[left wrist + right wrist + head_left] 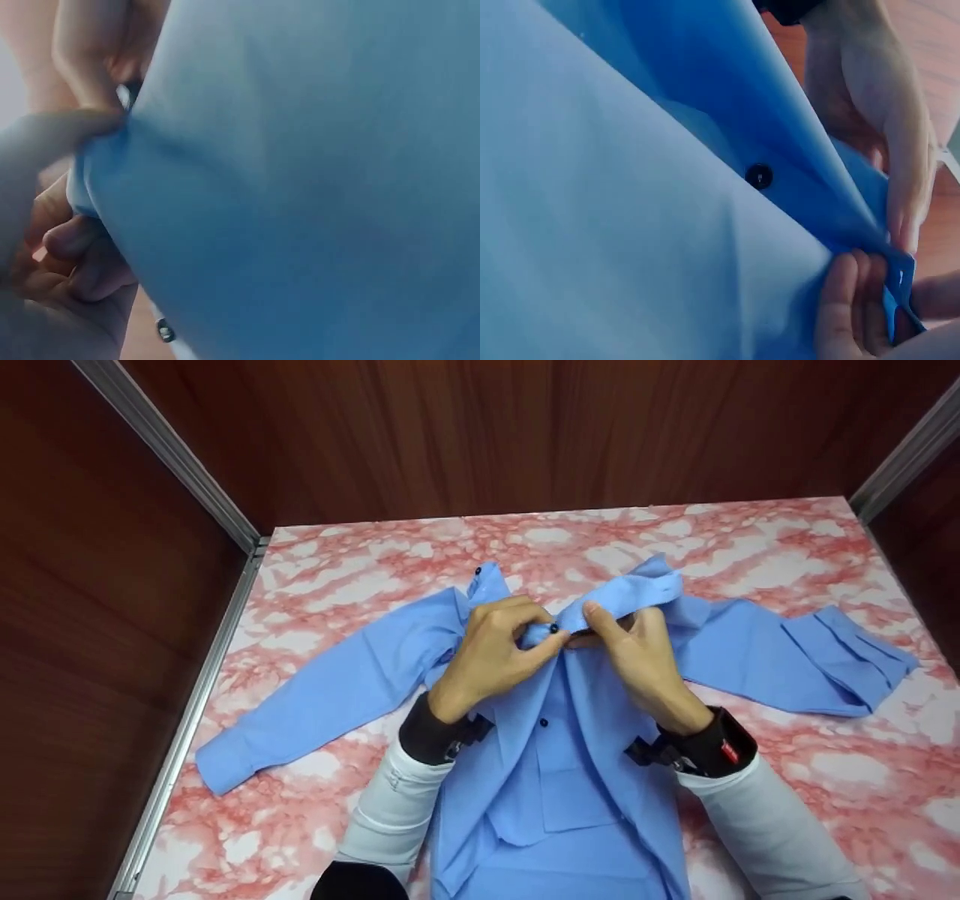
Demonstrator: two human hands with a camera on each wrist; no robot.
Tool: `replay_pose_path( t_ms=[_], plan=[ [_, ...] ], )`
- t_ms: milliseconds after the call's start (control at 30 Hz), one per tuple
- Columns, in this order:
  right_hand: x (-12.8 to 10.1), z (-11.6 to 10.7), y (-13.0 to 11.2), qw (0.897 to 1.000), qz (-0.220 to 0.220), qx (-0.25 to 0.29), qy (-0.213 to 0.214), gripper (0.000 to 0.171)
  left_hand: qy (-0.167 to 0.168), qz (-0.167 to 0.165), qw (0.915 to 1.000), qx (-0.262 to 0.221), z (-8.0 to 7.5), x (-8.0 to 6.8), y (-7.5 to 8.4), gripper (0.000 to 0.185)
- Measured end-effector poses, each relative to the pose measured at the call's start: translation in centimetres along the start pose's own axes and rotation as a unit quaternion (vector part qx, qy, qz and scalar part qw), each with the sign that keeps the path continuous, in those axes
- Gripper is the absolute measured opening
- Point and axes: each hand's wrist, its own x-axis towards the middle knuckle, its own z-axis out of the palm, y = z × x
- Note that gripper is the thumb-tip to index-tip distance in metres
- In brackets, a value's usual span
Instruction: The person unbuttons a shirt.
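Note:
A blue long-sleeved shirt (352,660) lies with its sleeves spread to both sides. My left hand (491,652) pinches one front edge near the collar between thumb and forefinger, right by a black button (553,628). Opposite it, my right hand (641,656) grips the raised collar (622,594), thumb on top and fingers curled beneath. The two hands meet at the neck opening, their fingertips close together. Lower on the front, another black button (759,176) shows between the folds in the right wrist view. Cloth fills most of the left wrist view and hides part of the fingers.
The shirt rests on a table with a red-and-white marbled top (330,562). Dark wood panels (480,435) stand behind it and at the sides, with metal rails (180,457) at the corners. A small dark button (478,571) shows on a raised flap of cloth left of the collar.

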Motion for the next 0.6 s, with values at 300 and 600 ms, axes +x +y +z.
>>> replay_pose_path(
  t_ms=[300,600],
  plan=[
    [0.2,-1.4,-1.5,0.985,0.068,0.155,-0.043,0.042,0.041,-0.051,0.9979,0.006,-3.9,-0.1,-1.8,0.026],
    [0.2,-2.1,-2.0,0.953,0.020,0.294,-0.065,0.032,-0.004,-0.138,0.9878,0.073,-5.1,-0.2,-2.7,0.018]
  ],
)
